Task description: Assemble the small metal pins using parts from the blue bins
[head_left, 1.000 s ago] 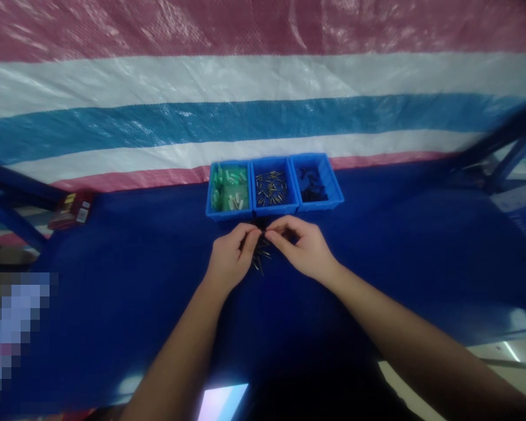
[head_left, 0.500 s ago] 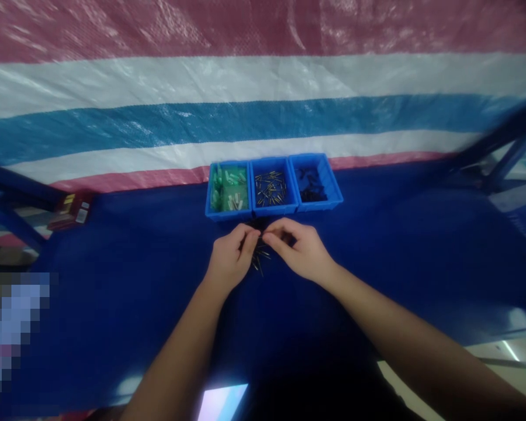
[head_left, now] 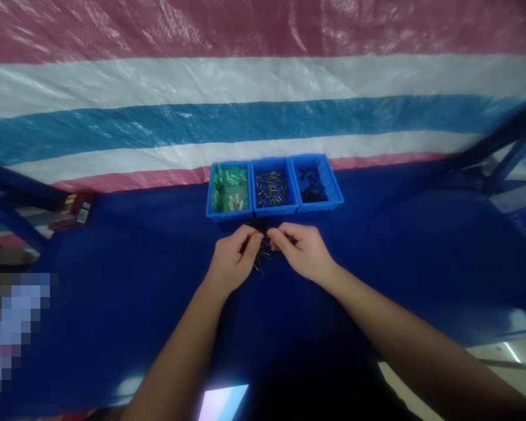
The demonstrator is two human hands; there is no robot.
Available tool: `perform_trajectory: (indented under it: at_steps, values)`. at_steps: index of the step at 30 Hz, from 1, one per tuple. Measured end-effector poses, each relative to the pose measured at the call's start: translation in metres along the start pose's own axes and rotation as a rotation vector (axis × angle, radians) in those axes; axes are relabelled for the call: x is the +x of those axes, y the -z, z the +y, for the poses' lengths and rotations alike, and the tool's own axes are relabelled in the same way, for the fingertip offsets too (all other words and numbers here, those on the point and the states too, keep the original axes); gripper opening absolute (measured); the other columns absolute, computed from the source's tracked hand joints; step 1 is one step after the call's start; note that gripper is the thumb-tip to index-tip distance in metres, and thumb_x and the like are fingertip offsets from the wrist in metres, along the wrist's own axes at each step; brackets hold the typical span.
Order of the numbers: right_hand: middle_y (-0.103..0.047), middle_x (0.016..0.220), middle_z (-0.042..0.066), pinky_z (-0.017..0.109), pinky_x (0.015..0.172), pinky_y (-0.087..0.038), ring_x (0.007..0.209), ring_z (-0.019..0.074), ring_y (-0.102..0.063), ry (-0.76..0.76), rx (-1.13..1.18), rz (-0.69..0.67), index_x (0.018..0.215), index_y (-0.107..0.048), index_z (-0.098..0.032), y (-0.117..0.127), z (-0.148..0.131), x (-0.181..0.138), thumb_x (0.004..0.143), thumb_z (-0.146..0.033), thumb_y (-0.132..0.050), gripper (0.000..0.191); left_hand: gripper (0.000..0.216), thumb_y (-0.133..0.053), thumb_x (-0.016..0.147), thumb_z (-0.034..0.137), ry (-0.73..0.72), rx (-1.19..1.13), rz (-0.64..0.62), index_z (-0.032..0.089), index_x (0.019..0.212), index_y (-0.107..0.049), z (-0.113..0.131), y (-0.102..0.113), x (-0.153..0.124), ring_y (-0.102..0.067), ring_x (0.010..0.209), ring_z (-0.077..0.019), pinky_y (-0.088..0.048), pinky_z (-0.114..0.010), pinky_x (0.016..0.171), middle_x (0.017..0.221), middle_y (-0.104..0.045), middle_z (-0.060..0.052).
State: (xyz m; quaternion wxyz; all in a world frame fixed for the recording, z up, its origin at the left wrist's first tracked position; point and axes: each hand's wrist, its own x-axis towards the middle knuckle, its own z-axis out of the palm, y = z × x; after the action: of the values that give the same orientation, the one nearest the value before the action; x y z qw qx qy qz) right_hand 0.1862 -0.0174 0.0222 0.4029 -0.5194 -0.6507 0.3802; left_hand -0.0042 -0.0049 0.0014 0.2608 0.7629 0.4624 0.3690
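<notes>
Pins (head_left: 264,254), thin, brassy, splayed on blue tabletop (head_left: 135,263), hands (head_left: 233,257) (head_left: 305,250) pinched nearby, anything held too small to tell

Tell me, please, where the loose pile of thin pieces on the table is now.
In the head view, the loose pile shows near centre on the blue table, between the left hand and right hand, just below the middle bin.

Bare left hand (head_left: 234,257), bare right hand (head_left: 305,251), uncovered forearms (head_left: 177,345), possibly dark clothing (head_left: 324,394) at the dim lower edge
</notes>
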Motion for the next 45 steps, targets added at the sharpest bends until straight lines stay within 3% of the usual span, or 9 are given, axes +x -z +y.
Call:
perform_trajectory:
  at_steps: [3,5,9,14,21,26,34,40,45]
  values:
    - [-0.075,0.081,0.001,0.025,0.064,-0.05,0.069,0.0133,-0.067,0.034,0.039,0.017,0.091,-0.073,-0.02,-0.0028,0.0023,0.0,0.093,-0.034,-0.067,0.015,0.019,-0.054,0.1,0.03,0.002,0.005,0.016,0.018,0.09,-0.065,0.0002,0.0,0.0003,-0.055,0.053,-0.0066,-0.041,-0.017,0.054,0.065,-0.063,0.004]
    - [-0.076,0.086,0.001,0.025,0.065,-0.051,0.073,0.0136,-0.068,0.065,0.051,0.018,0.099,-0.074,-0.022,-0.0038,0.0036,0.0003,0.089,-0.028,-0.072,0.012,0.019,-0.054,0.1,0.03,0.003,0.006,0.024,0.018,0.09,-0.065,0.0002,-0.0001,0.0004,-0.056,0.054,-0.0068,-0.042,-0.017,0.055,0.066,-0.064,0.004]
    - [-0.077,0.085,0.001,0.026,0.07,-0.052,0.076,0.0141,-0.07,0.086,0.014,0.025,0.088,-0.075,-0.021,-0.002,0.0027,0.0009,0.091,-0.027,-0.07,0.008,0.018,-0.055,0.1,0.029,-0.009,-0.002,0.013,0.019,0.09,-0.065,-0.0006,-0.0005,0.0003,-0.056,0.055,-0.0063,-0.042,-0.017,0.056,0.068,-0.065,0.004]
    - [-0.074,0.072,0.0,0.026,0.064,-0.049,0.067,0.0131,-0.068,0.028,-0.023,-0.007,0.072,-0.071,-0.019,0.0007,-0.0007,0.0008,0.098,-0.035,-0.06,0.033,0.016,-0.055,0.1,0.029,-0.015,-0.012,0.004,0.019,0.091,-0.064,-0.0011,-0.0004,-0.0002,-0.055,0.054,-0.0057,-0.042,-0.016,0.056,0.067,-0.064,0.005]
    - [-0.076,0.088,0.001,0.025,0.066,-0.052,0.075,0.0142,-0.069,0.081,0.02,0.02,0.101,-0.074,-0.023,-0.0033,0.0044,0.0003,0.091,-0.029,-0.07,0.013,0.016,-0.055,0.1,0.028,-0.012,0.0,0.01,0.019,0.092,-0.065,-0.0014,-0.0003,0.0004,-0.055,0.053,-0.0063,-0.042,-0.017,0.055,0.067,-0.064,0.004]
    - [-0.076,0.084,0.0,0.025,0.067,-0.051,0.074,0.0138,-0.069,0.056,0.001,0.016,0.093,-0.073,-0.022,-0.0016,0.002,-0.0005,0.094,-0.029,-0.066,0.011,0.017,-0.055,0.1,0.029,-0.029,0.003,-0.008,0.019,0.091,-0.066,0.0004,0.0001,0.0008,-0.055,0.054,-0.0063,-0.042,-0.017,0.056,0.068,-0.065,0.004]
    - [-0.073,0.069,-0.001,0.025,0.066,-0.051,0.067,0.0129,-0.07,-0.008,0.002,-0.041,0.075,-0.069,-0.02,0.0,0.0018,-0.0003,0.1,-0.039,-0.057,0.034,0.018,-0.056,0.099,0.029,-0.035,0.008,-0.001,0.019,0.088,-0.065,0.0019,-0.0003,0.0005,-0.052,0.05,-0.0058,-0.04,-0.016,0.052,0.065,-0.064,0.005]
    - [-0.077,0.088,0.001,0.026,0.067,-0.053,0.076,0.0143,-0.07,0.071,0.03,0.009,0.1,-0.075,-0.022,-0.0031,0.003,-0.0009,0.09,-0.028,-0.071,0.012,0.018,-0.054,0.099,0.031,-0.003,0.077,0.027,0.019,0.091,-0.066,-0.0004,-0.0005,0.0016,-0.053,0.05,-0.0071,-0.041,-0.018,0.052,0.066,-0.065,0.004]
    - [-0.078,0.091,0.001,0.028,0.071,-0.054,0.08,0.0161,-0.071,0.103,-0.016,0.036,0.092,-0.076,-0.023,-0.0027,0.0031,-0.0006,0.091,-0.027,-0.071,0.006,0.019,-0.055,0.099,0.031,-0.001,0.056,0.017,0.019,0.089,-0.066,-0.0005,-0.0001,0.0011,-0.055,0.053,-0.0077,-0.044,-0.018,0.056,0.068,-0.066,0.003]
